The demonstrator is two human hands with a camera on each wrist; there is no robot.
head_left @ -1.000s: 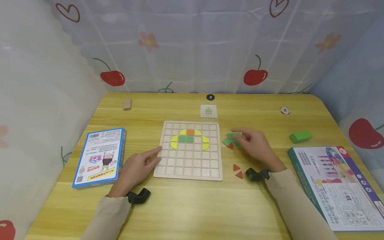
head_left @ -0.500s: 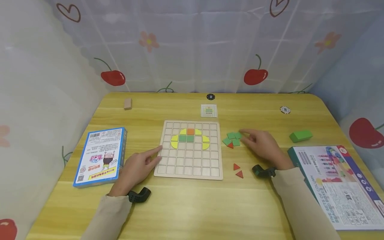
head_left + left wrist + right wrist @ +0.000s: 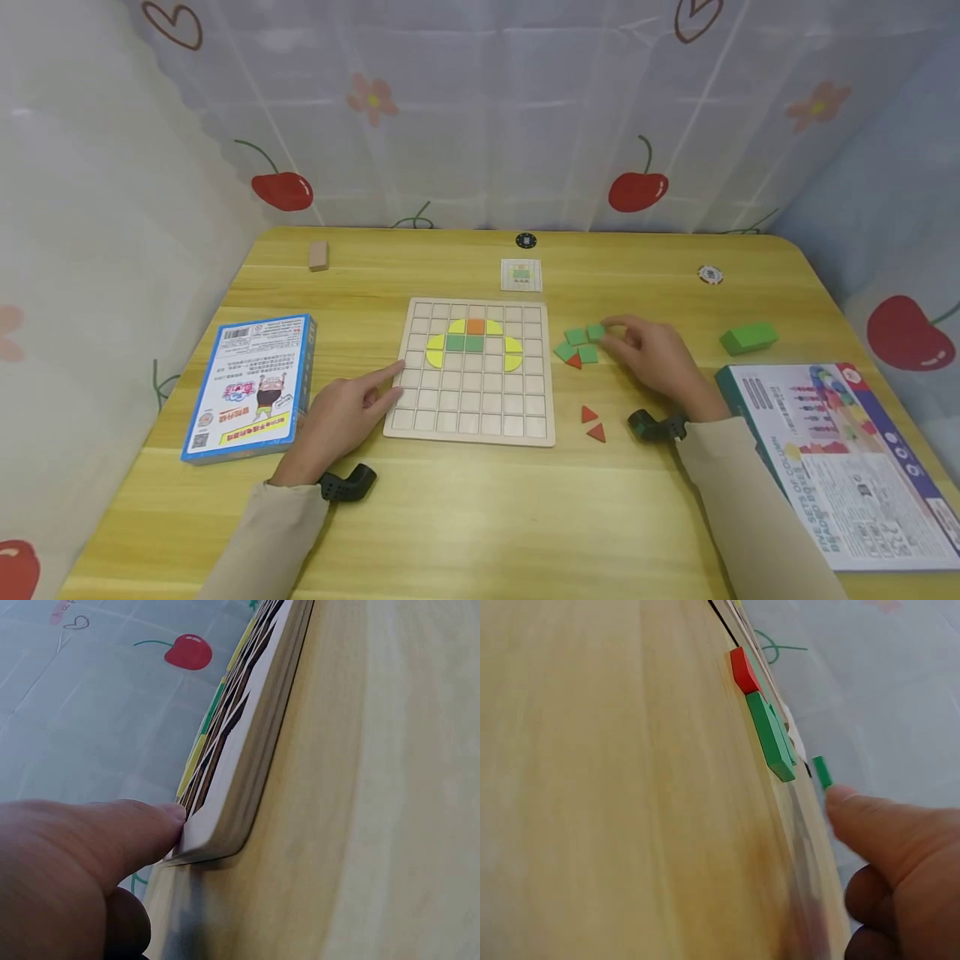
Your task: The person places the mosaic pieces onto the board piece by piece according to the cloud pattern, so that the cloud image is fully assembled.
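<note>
A wooden grid board [image 3: 468,425] lies mid-table, with yellow quarter-round tiles [image 3: 512,362], two green square tiles [image 3: 465,342] and an orange square tile [image 3: 476,327] set in its cells. My left hand [image 3: 347,419] rests at the board's left edge, index finger and thumb extended onto the frame. Right of the board, my right hand [image 3: 651,357] pinches a green square tile [image 3: 822,772] at the fingertips, lifted off the table in the right wrist view. Beside it lie several green square tiles [image 3: 587,355] with a red triangle [image 3: 573,361] against them.
Two red triangles [image 3: 596,432] lie nearer me. A small pattern card [image 3: 521,275] and a black chip [image 3: 527,240] are behind the board. A blue-edged box [image 3: 251,387] stands left, another box [image 3: 840,467] right, beside a green block [image 3: 749,337].
My right hand first drew back to the right, uncovering the green tiles. Now its fingertips hold one at the pile's right end. My left hand stays at the board's edge.
</note>
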